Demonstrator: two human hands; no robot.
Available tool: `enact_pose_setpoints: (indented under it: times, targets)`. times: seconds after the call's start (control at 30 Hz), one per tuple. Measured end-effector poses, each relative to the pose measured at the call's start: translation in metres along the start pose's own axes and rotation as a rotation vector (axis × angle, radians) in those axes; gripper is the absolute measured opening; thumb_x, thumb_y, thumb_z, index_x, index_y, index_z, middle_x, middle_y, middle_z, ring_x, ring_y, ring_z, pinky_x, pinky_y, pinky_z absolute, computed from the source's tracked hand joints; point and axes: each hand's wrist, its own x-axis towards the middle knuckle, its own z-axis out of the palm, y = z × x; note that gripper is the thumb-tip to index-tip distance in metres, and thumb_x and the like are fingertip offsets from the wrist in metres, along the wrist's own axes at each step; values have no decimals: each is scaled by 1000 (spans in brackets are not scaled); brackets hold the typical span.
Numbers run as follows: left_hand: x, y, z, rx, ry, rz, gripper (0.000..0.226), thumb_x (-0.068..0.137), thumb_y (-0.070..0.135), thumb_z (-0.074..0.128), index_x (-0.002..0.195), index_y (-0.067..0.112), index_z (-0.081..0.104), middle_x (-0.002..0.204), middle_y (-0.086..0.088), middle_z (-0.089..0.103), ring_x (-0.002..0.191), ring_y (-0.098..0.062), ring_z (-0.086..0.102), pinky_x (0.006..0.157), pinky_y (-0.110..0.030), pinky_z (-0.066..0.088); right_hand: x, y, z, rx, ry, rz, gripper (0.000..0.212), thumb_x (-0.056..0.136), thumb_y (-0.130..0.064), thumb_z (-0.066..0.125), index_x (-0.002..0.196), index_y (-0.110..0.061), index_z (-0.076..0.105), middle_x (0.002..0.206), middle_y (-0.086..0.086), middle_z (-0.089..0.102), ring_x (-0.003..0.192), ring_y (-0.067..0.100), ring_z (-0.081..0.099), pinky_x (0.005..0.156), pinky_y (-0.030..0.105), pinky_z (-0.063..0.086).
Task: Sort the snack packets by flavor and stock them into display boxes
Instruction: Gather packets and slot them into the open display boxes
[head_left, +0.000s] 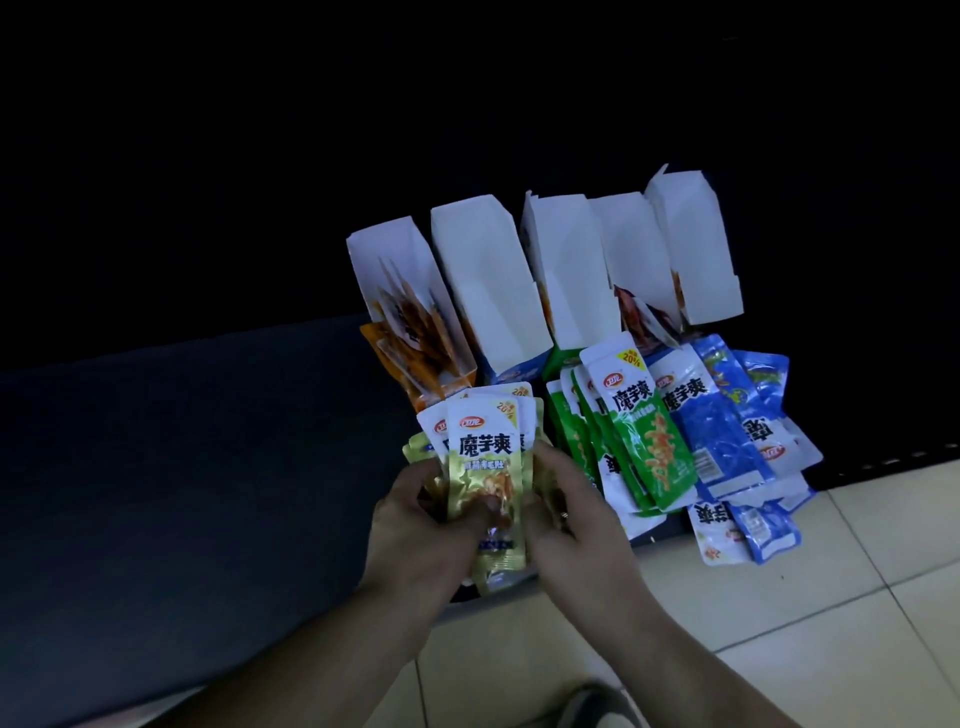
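Note:
Both hands hold a fanned stack of gold snack packets (124, 470) just in front of the display boxes. My left hand (415, 525) grips the stack from the left, thumb across the front packet. My right hand (563, 512) grips its right edge. Several white display boxes (491, 280) stand in a row on a dark shelf. The leftmost box (400, 291) holds orange packets. Green packets (644, 441) lie piled right of the hands, and blue packets (727, 431) lie further right.
The dark shelf surface (182, 467) stretches to the left. Pale floor tiles (831, 597) lie at the lower right, where some blue packets hang over the shelf edge. A shoe (602, 706) shows at the bottom.

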Motion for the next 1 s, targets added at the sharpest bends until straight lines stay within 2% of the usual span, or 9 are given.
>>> enact_pose_setpoints:
  times: [0.1, 0.17, 0.27, 0.43, 0.6, 0.7, 0.77, 0.93, 1.0]
  targets:
    - [0, 3, -1, -6, -19, 1, 31, 77, 28, 88, 103, 36, 72, 90, 7, 75, 71, -3, 72, 52, -18, 54, 2, -2, 3, 43, 26, 54, 45, 99, -20, 64, 141, -37, 55, 134, -16, 60, 121, -2, 58, 104, 26, 50]
    - [-2, 7, -2, 6, -10, 31, 36, 70, 37, 90, 101, 40, 71, 111, 9, 64, 86, -3, 70, 64, -14, 54, 1, -4, 5, 48, 51, 58, 48, 97, -19, 66, 140, -39, 56, 135, -14, 60, 122, 2, 58, 105, 28, 51]
    - [-8, 9, -1, 16, 23, 67, 38, 75, 25, 90, 101, 40, 67, 112, 14, 48, 93, 2, 60, 62, 0, 45, 0, -5, 6, 68, 69, 51, 51, 97, -16, 66, 139, -42, 55, 131, -16, 63, 119, 2, 62, 101, 31, 55]
    - [-24, 21, 7, -112, -95, 70, 35, 90, 2, 73, 110, 29, 65, 99, 5, 79, 82, -5, 75, 61, -17, 56, 2, -9, 3, 155, 48, 77, 45, 100, -15, 62, 133, -45, 58, 113, -23, 70, 98, -8, 67, 77, 13, 55]
    - [-47, 21, 25, -108, -255, 136, 53, 96, 1, 63, 131, 41, 61, 109, 15, 76, 104, -2, 71, 75, -17, 58, 0, -7, -6, 392, 78, 190, 36, 104, -18, 58, 118, -51, 64, 104, -22, 75, 99, 2, 72, 83, 27, 58]
    - [-45, 24, 26, -186, -266, 105, 46, 99, 5, 63, 128, 40, 63, 107, 21, 75, 99, 2, 71, 74, -13, 55, 0, -7, -12, 476, 81, 230, 39, 104, -17, 57, 132, -43, 62, 111, -11, 76, 99, 13, 74, 85, 37, 61]
    - [-42, 24, 23, -219, -239, 76, 38, 101, 7, 61, 123, 37, 66, 105, 14, 77, 93, -2, 73, 72, -13, 54, -1, -9, -13, 450, 101, 216, 42, 104, -12, 57, 133, -40, 61, 93, -5, 76, 80, 13, 72, 73, 32, 60]
    - [-33, 19, 16, -190, -128, 32, 48, 99, -5, 58, 128, 33, 62, 108, 8, 79, 100, -18, 75, 89, -43, 62, -3, -5, -11, 334, 131, 169, 54, 99, -1, 61, 130, -45, 59, 94, -21, 72, 83, 0, 70, 71, 19, 56]
    - [-31, 19, 13, -198, -133, 17, 51, 98, -4, 60, 129, 36, 62, 106, 12, 78, 94, -14, 76, 82, -43, 64, -4, -5, -9, 274, 91, 144, 57, 99, -2, 60, 130, -49, 56, 100, -19, 73, 87, -1, 70, 72, 18, 57]
